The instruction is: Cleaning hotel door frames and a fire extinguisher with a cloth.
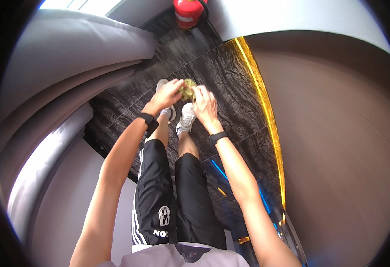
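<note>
Between my two hands is a crumpled yellow-green thing [187, 90], perhaps cloth or netting; its exact kind is too small to tell. My left hand [169, 93] grips it from the left side, with the fingertips on its edge. On the opposite side my right hand [204, 101] pinches it, the fingers bent over its rim. Both arms reach out in front of me, above my white shoes [187, 116]. Black bands circle both wrists, and the left one carries a dark watch-like piece [151, 124].
Dark veined floor tiles [228, 86] lie below. A red fire extinguisher [187, 15] stands ahead by the wall. Long grey curtains [78, 40] hang at the left. A curved brown panel [321, 116], edged by a glowing yellow strip [265, 100], fills the right.
</note>
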A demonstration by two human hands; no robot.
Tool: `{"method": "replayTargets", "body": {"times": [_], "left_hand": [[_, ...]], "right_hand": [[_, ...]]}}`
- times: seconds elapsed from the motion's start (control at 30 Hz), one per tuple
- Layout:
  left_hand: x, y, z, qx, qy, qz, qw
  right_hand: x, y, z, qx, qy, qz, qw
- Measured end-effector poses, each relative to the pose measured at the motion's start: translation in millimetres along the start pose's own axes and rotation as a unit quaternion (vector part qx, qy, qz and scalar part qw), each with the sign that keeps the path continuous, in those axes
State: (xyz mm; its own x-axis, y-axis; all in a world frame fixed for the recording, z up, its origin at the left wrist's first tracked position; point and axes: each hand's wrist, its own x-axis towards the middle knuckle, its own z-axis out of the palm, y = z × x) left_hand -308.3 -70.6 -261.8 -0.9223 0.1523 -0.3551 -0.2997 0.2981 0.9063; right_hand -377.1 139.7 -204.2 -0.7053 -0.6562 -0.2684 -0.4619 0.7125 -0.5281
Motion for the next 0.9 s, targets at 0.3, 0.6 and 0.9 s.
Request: {"method": "replayTargets", "body": {"times": [0.3,0.6,0.9], "left_hand": [[147,-71,25,-0.007,0.083,0.052,0.995],[260,-115,31,-0.013,0.226,0.061,0.972],[311,-126,47,-0.043,0.293,0.106,0.949]], "right_hand": [[93,94,44,-0.049,0.119,0.051,0.990],[212,160,65,-0.159,0.193,-0.078,0.965],[249,171,78,-0.319,0.115,0.005,0.941]]}}
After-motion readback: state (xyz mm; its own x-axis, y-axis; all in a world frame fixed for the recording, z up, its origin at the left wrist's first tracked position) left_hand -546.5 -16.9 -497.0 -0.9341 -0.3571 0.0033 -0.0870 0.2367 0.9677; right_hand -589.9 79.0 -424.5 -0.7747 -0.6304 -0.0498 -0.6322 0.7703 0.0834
